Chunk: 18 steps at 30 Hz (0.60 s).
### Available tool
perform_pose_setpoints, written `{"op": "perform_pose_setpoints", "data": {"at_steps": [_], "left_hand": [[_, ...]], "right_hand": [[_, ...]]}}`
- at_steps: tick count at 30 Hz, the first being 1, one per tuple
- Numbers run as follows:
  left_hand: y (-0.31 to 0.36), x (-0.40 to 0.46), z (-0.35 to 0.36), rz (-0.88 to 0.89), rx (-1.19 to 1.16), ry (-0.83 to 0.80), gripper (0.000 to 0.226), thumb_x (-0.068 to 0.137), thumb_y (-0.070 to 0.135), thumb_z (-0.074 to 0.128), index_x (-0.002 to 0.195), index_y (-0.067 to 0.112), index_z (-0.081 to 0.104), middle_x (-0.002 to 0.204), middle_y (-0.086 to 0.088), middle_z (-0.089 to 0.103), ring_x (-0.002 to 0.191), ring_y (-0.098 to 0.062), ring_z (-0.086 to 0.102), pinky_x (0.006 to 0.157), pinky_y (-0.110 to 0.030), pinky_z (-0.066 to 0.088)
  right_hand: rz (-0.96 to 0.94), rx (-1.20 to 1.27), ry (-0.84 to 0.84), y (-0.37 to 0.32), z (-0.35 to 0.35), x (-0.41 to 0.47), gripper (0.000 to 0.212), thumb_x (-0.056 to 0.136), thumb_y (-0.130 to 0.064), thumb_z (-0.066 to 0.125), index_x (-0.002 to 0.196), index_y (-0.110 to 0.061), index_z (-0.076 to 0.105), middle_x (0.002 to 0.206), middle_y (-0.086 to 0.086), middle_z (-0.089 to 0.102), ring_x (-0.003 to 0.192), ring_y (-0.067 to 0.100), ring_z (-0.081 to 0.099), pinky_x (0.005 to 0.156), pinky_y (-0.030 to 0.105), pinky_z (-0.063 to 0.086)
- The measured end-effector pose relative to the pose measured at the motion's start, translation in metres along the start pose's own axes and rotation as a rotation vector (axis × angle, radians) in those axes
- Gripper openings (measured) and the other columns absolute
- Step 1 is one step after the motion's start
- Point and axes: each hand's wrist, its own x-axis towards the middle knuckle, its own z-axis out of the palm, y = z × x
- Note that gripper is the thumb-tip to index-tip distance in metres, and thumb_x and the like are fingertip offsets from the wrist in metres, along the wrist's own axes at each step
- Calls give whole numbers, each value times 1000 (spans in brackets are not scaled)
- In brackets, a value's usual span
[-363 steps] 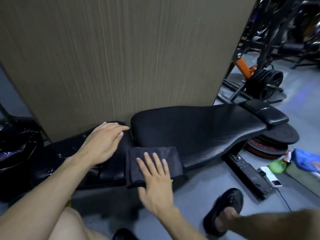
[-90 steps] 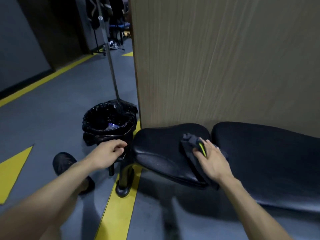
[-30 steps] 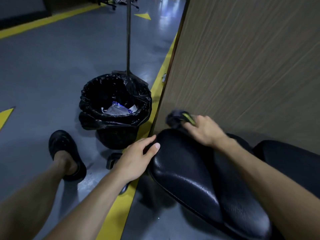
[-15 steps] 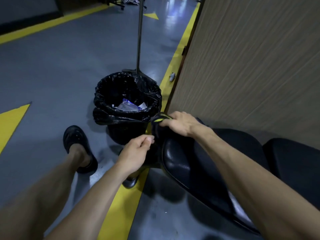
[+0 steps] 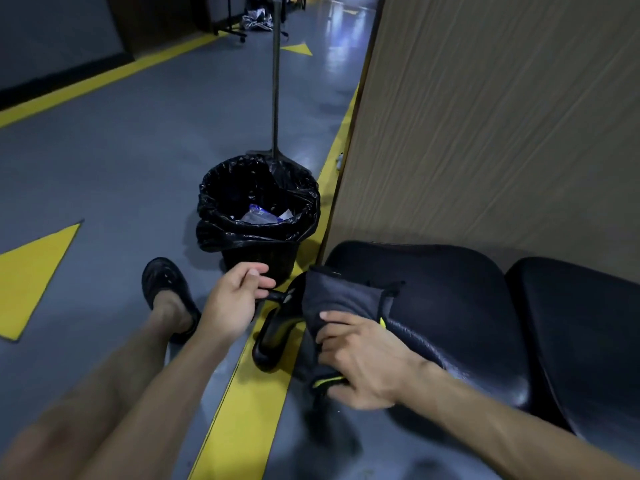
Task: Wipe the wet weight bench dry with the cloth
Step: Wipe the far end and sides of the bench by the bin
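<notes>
The black padded weight bench (image 5: 460,306) runs along a wood-grain wall, its seat pad on the left and a second pad (image 5: 588,327) on the right. A dark grey cloth (image 5: 343,297) with a yellow-green edge is draped over the seat pad's left end. My right hand (image 5: 360,362) grips the cloth's lower part at the pad's front-left edge. My left hand (image 5: 237,301) hovers just left of the bench, fingers curled near the black frame handle (image 5: 277,295), holding nothing that I can see.
A bin lined with a black bag (image 5: 258,216) stands close to the bench's left end, with a thin metal pole (image 5: 276,77) behind it. The wood-grain wall (image 5: 485,116) backs the bench. A yellow floor line (image 5: 242,393) passes under the bench foot (image 5: 270,344). My foot in a black shoe (image 5: 166,292) rests left.
My right hand has pulled the cloth from the pad's far-left top edge down over its near-left end. My left hand stays beside the frame.
</notes>
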Motion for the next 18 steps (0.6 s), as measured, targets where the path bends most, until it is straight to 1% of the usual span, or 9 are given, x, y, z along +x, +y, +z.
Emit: {"op": "perform_pose_setpoints", "data": {"at_steps": [2,4,6,8,9,13,15,17,18], "left_hand": [[-1,-4,-3,4,20,-1,27,108,30,37,102,38,61,97,7,75,94,-16,70,89,-37,49],[-2,-8,-8,3,32,15,28,109,30,37,102,39,62,90,9,77,93,-16,71,88,-39,50],[0,-16,-15,2,35,49,29,109,29,37,100,40,63,87,12,77,90,-16,71,83,-39,48],[6,-28,-20,18,51,60,28,109,27,37,101,37,63,87,8,76,88,-14,70,79,-34,46],[10,-35,-23,31,66,57,27,109,26,37,102,34,62,90,7,75,88,-13,70,77,-31,45],[26,-55,-28,66,97,53,27,109,25,36,110,27,63,95,5,74,91,-15,69,77,-29,45],[35,-61,-27,77,92,44,28,109,27,36,111,28,64,97,5,75,92,-14,70,78,-28,45],[42,-66,-23,94,90,19,28,109,29,36,110,32,64,97,6,76,93,-10,69,79,-27,46],[46,-69,-19,100,95,5,28,109,28,36,110,32,64,97,7,76,93,-9,69,80,-27,46]], "right_hand": [[5,-2,20,3,-6,8,40,79,-44,51,86,-14,77,87,3,74,107,20,61,123,31,18],[40,-45,39,6,-17,37,55,80,-50,38,91,-13,77,93,7,75,107,23,63,121,32,20],[151,-52,91,15,-30,70,66,82,-57,28,96,-14,77,96,13,75,108,27,64,119,35,25],[303,4,122,27,-42,89,62,89,-58,31,97,-15,75,96,16,74,109,29,64,117,36,28],[326,20,144,29,-42,90,58,90,-57,35,98,-16,76,96,16,74,109,29,64,117,35,28],[190,22,236,9,-23,55,55,82,-54,37,96,-20,78,99,7,76,108,21,62,120,30,21],[130,69,222,-3,-11,27,52,80,-51,40,93,-18,78,98,3,76,106,19,61,121,27,18],[115,86,178,-10,6,-9,46,79,-48,45,87,-16,77,87,6,73,98,23,63,121,28,22],[128,82,158,-14,15,-28,43,78,-48,47,82,-15,75,82,8,70,92,27,63,118,30,28]]}}
